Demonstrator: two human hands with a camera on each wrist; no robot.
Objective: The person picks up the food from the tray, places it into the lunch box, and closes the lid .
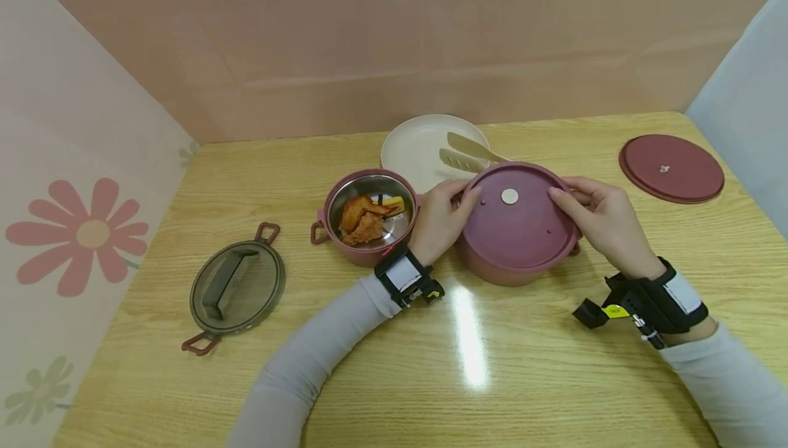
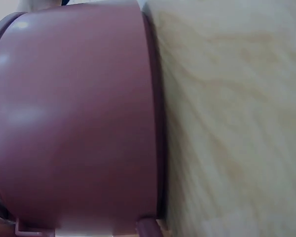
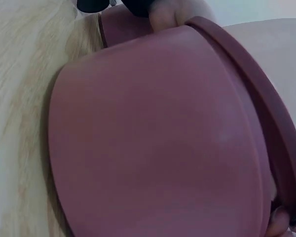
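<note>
A dark pink round pot [image 1: 492,271] stands on the wooden table [image 1: 492,379] with a matching flat lid [image 1: 514,219] on top of it. My left hand [image 1: 440,219] grips the lid's left edge, thumb on top. My right hand [image 1: 600,219] grips the right edge the same way. In the left wrist view the pot's wall [image 2: 74,123] fills the left half beside bare table [image 2: 237,123]. The right wrist view shows the pot's wall [image 3: 153,148], the lid's rim [image 3: 256,98] and one fingertip [image 3: 281,219] at the bottom right.
A smaller pink pot [image 1: 369,215] with a steel inside holds fried food, just left of my left hand. Behind stands a cream plate [image 1: 418,154] with tongs [image 1: 468,150] on it. A second pink lid [image 1: 671,167] lies far right, a grey handled lid [image 1: 237,287] at left.
</note>
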